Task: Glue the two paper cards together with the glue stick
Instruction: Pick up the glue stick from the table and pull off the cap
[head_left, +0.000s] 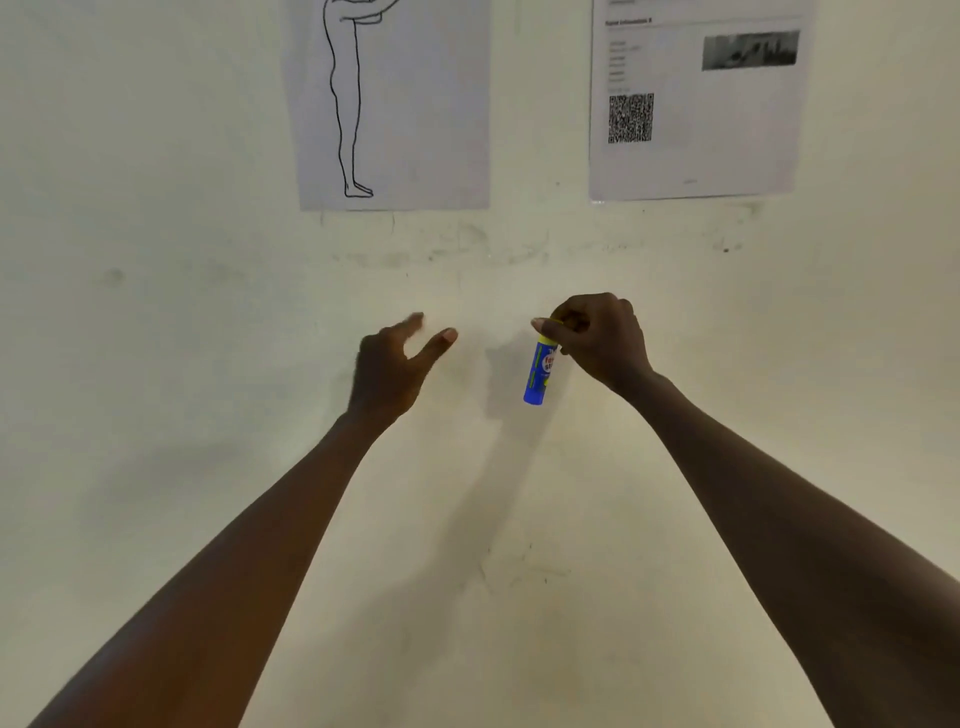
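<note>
My right hand (597, 338) pinches the top end of a blue glue stick (539, 371) with a yellow band, and the stick hangs down from my fingers in front of a cream wall. My left hand (395, 364) is held up to the left of it, fingers and thumb spread, holding nothing. A gap separates the two hands. No paper cards are in view.
Two printed sheets are stuck on the cream wall (156, 312) above my hands: a line drawing of a standing figure (392, 104) and a page with text, a photo and a QR code (696, 98). Smudges mark the wall below them.
</note>
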